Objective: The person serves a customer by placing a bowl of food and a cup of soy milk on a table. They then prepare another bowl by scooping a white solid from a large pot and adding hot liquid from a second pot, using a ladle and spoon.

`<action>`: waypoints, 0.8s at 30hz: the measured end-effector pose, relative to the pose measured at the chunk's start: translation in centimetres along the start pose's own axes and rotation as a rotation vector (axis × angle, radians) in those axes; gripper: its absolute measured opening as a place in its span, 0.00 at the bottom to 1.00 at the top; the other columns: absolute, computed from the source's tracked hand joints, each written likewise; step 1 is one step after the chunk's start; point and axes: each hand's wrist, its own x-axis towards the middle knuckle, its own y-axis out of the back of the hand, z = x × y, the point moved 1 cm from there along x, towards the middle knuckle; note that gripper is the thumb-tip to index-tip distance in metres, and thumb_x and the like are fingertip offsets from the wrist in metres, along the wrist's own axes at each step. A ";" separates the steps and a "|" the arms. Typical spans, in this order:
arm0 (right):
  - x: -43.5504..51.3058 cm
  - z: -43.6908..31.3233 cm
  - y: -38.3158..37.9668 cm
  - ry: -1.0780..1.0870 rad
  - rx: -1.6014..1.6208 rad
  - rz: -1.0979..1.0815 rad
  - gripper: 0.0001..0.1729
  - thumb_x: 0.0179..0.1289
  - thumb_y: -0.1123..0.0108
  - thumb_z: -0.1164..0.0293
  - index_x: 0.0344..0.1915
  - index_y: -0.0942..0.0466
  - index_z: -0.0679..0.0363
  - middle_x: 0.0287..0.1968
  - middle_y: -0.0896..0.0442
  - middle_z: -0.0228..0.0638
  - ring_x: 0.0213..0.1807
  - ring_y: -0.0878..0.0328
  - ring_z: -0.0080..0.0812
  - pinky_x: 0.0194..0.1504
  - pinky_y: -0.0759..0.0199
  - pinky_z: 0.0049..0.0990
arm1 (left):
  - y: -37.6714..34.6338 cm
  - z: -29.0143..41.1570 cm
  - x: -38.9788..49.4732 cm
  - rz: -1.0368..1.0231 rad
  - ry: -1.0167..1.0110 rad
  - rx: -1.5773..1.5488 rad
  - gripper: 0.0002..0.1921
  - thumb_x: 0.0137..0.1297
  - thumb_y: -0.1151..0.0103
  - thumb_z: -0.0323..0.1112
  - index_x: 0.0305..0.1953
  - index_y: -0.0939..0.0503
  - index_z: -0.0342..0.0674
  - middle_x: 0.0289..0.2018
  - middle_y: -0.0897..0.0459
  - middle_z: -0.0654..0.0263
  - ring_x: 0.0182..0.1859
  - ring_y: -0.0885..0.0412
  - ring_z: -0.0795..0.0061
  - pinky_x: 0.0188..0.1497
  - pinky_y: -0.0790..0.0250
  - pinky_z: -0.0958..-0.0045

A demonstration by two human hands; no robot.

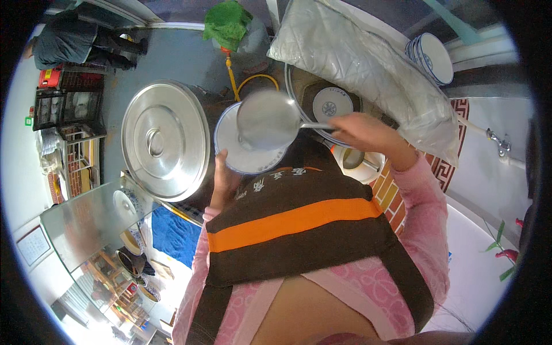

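My left hand point(224, 177) grips the near left rim of a white bowl point(254, 159) with a blue rim. My right hand point(360, 131) is closed on the handle of a metal ladle or skimmer point(269, 120), blurred and held over the bowl. The ladle hides much of the bowl's inside, so I cannot tell what it holds. Behind my right hand is the rim of a large round metal vessel point(290, 88). A patterned white bowl or dish point(332, 105) sits within it, and a plastic-covered quilt point(353, 56) lies across its far side.
A large steel lid point(166, 140) with a loop handle is at left. A yellow hose point(230, 75) runs to a gas cylinder point(254, 43) topped with green cloth point(227, 23). Stacked bowls point(431, 58) stand at upper right. A white bucket point(366, 166) is beside my apron. Another person point(73, 41) is far left.
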 end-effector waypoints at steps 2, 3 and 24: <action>2.7 -2.3 -1.4 -0.123 -0.134 -0.210 0.11 0.66 0.42 0.66 0.42 0.25 0.62 0.35 0.17 0.48 0.39 0.19 0.57 0.39 0.26 0.49 | -0.6 -0.4 0.4 -0.040 0.024 -0.009 0.40 0.66 0.47 0.54 0.72 0.46 0.35 0.68 0.37 0.51 0.70 0.38 0.53 0.72 0.47 0.51; 3.6 -3.2 -1.7 -0.098 -0.154 -0.209 0.13 0.66 0.42 0.65 0.42 0.25 0.63 0.36 0.17 0.50 0.41 0.19 0.57 0.41 0.27 0.49 | -0.8 -0.6 0.7 -0.013 0.045 -0.002 0.40 0.66 0.47 0.54 0.71 0.45 0.35 0.68 0.36 0.52 0.70 0.37 0.54 0.72 0.47 0.52; 6.2 36.5 -26.9 -1.019 0.403 0.330 0.32 0.60 0.39 0.54 0.55 0.24 0.67 0.54 0.20 0.56 0.57 0.24 0.57 0.59 0.31 0.43 | -1.0 -0.8 -7.6 0.465 -0.113 0.037 0.44 0.61 0.49 0.64 0.73 0.45 0.46 0.69 0.36 0.58 0.69 0.36 0.54 0.69 0.42 0.49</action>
